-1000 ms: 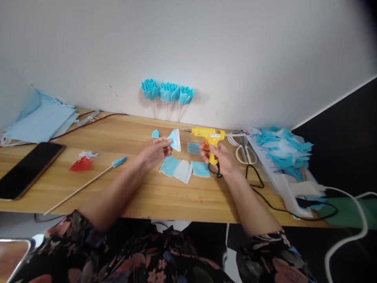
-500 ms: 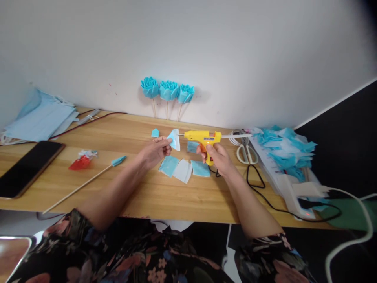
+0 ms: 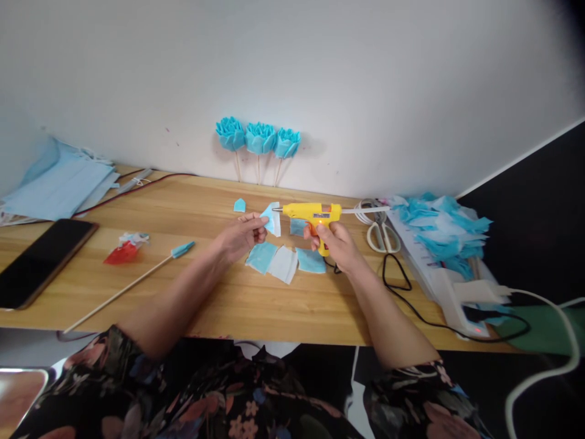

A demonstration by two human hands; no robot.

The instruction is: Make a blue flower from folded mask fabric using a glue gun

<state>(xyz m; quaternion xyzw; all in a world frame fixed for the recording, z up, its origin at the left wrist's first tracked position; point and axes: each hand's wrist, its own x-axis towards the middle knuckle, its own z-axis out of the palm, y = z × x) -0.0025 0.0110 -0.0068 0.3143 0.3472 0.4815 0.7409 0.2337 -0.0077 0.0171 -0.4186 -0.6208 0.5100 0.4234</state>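
My left hand pinches a small blue and white fabric piece, partly folded. In my right hand is a yellow glue gun, its nozzle pointing left at the upper part of that piece. A white glue stick juts from the gun's back. Below the hands lie a blue square, a white square and another blue square. One more blue piece is partly hidden behind the gun. A small blue cut shape lies beyond my left hand.
Three blue flowers on sticks lean on the wall. At left are masks, a phone, a red bundle and a blue-tipped stick. At right are scissors, blue scraps, a power strip and cables.
The fabric piece has shifted slightly in my left hand, and the glue gun's nozzle has moved a little left. The camera view has shifted slightly.
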